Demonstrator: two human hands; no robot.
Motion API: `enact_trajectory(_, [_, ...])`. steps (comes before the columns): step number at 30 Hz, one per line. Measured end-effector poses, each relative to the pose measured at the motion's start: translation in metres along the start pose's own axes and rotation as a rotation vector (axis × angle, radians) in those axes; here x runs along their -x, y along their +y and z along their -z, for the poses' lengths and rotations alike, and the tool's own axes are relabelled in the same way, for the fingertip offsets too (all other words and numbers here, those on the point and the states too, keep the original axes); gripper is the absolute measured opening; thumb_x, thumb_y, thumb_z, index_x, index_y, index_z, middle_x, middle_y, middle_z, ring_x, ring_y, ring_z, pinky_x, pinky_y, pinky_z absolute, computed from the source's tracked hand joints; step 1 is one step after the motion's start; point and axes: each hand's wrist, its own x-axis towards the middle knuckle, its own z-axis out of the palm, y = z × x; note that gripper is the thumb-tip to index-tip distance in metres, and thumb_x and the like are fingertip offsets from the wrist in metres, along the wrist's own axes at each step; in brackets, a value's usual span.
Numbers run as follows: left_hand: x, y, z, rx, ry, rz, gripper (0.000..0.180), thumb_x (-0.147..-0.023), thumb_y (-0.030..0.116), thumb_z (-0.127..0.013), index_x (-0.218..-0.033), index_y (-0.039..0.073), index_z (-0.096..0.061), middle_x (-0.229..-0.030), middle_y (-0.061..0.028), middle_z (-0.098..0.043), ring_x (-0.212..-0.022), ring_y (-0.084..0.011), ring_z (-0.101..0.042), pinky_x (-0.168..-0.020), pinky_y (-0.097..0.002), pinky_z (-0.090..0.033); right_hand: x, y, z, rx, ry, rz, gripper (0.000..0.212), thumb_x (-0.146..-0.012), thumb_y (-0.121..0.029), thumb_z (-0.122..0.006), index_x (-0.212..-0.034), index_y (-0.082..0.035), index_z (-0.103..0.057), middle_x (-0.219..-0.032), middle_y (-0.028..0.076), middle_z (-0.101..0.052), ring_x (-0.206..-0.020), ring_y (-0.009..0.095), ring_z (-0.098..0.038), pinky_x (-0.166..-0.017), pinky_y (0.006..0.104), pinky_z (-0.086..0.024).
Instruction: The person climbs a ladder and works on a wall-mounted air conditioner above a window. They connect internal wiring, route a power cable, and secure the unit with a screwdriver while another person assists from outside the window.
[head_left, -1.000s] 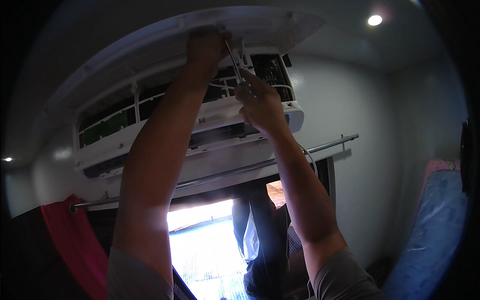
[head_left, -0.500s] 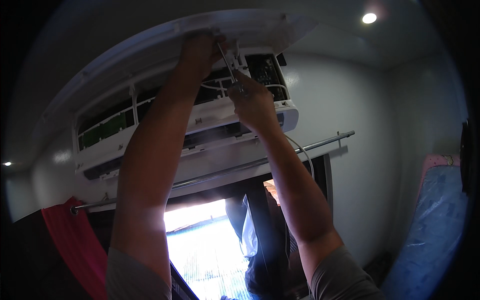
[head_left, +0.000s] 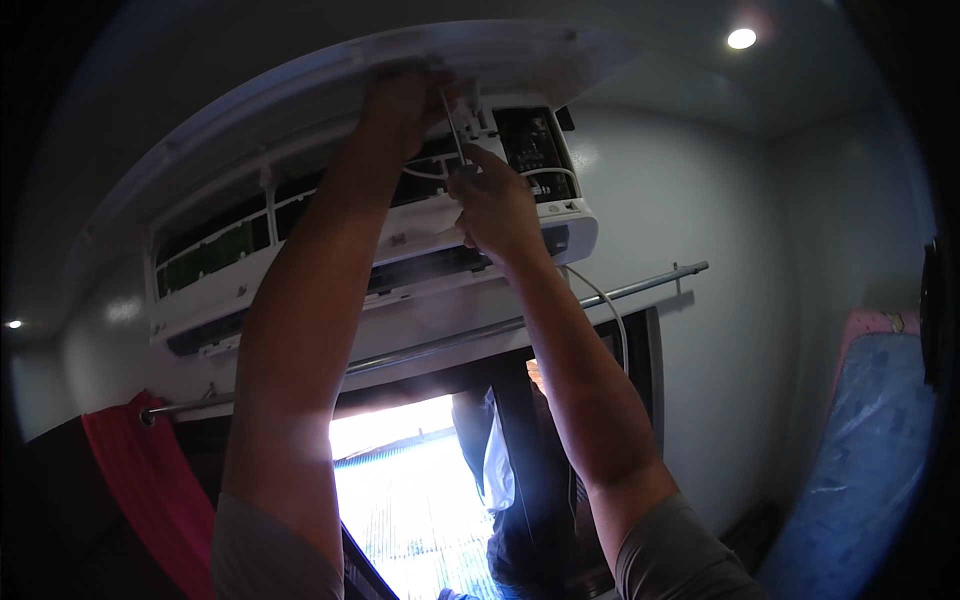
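Observation:
A white wall-mounted air conditioner [head_left: 430, 222] hangs high up with its front panel [head_left: 330, 62] lifted. My right hand [head_left: 497, 205] is closed round the handle of a screwdriver [head_left: 453, 128], whose metal shaft points up toward my left hand. Up under the raised panel, my left hand [head_left: 402, 105] has its fingers curled close to the screwdriver's upper end. What those fingers hold is lost in shadow. To the right of my hands, the unit's inner compartment [head_left: 527, 140] lies exposed, with a white cable [head_left: 553, 173] across it.
A metal curtain rod [head_left: 630, 288] runs below the unit, with a red curtain [head_left: 140, 470] at its left end. Beneath it is a bright window [head_left: 410, 500]. A plastic-wrapped blue mattress [head_left: 855, 450] leans at the right wall. A white cord [head_left: 610, 305] hangs from the unit.
My right hand has shifted slightly left and turned on the screwdriver, whose shaft now stands more upright. My left hand stays near the same spot under the panel.

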Motion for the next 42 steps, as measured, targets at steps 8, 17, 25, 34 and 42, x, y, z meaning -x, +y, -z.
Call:
enact_trajectory(8, [-0.006, -0.009, 0.012, 0.067, -0.096, -0.037, 0.031, -0.101, 0.002, -0.059, -0.132, -0.004, -0.057, -0.127, -0.0177, -0.068, -0.116, -0.0285, -0.068, -0.102, -0.0401, -0.059, -0.002, 0.004, -0.001, -0.285, -0.017, -0.242, 0.042, -0.095, -0.018, -0.077, -0.121, 0.008, -0.057, -0.097, 0.017, -0.068, -0.064, 0.016, -0.066, -0.049, 0.0305, -0.054])
enact_trajectory(17, [-0.010, -0.013, 0.014, 0.057, -0.071, -0.032, 0.033, -0.096, -0.001, -0.066, -0.128, -0.003, -0.059, -0.120, -0.0149, -0.069, -0.111, -0.0281, -0.070, -0.099, -0.0400, -0.060, 0.000, 0.012, 0.009, -0.506, -0.008, -0.318, 0.033, -0.101, -0.027, -0.072, -0.109, 0.004, -0.065, -0.092, 0.012, -0.070, -0.070, 0.018, -0.068, -0.052, 0.0317, -0.055])
enact_trajectory(25, [-0.014, -0.016, 0.017, -0.020, -0.074, -0.079, 0.026, -0.095, 0.000, -0.068, -0.121, -0.002, -0.063, -0.113, -0.0122, -0.069, -0.100, -0.0250, -0.070, -0.092, -0.0372, -0.062, -0.002, 0.016, -0.001, -0.422, -0.010, -0.308, 0.035, -0.106, -0.033, -0.063, -0.107, 0.002, -0.065, -0.090, 0.010, -0.069, -0.069, 0.017, -0.068, -0.048, 0.0316, -0.052])
enact_trajectory(34, [0.008, -0.026, 0.017, -0.257, -0.087, -0.125, 0.029, -0.098, 0.006, -0.067, -0.124, -0.005, -0.063, -0.111, -0.0141, -0.071, -0.097, -0.0276, -0.073, -0.087, -0.0400, -0.063, -0.003, 0.016, -0.004, -0.577, 0.025, -0.343, 0.037, -0.110, -0.038, -0.055, -0.106, -0.003, -0.066, -0.085, 0.008, -0.066, -0.062, 0.017, -0.064, -0.045, 0.0324, -0.050])
enact_trajectory(42, [0.022, -0.022, 0.017, -0.079, -0.077, 0.070, 0.031, -0.098, 0.016, -0.071, -0.119, -0.006, -0.067, -0.110, -0.0169, -0.073, -0.100, -0.0288, -0.074, -0.091, -0.0390, -0.064, 0.001, 0.013, -0.001, -0.608, 0.059, -0.369, 0.041, -0.107, -0.042, -0.058, -0.120, -0.003, -0.062, -0.090, 0.009, -0.065, -0.061, 0.019, -0.065, -0.045, 0.0311, -0.050])
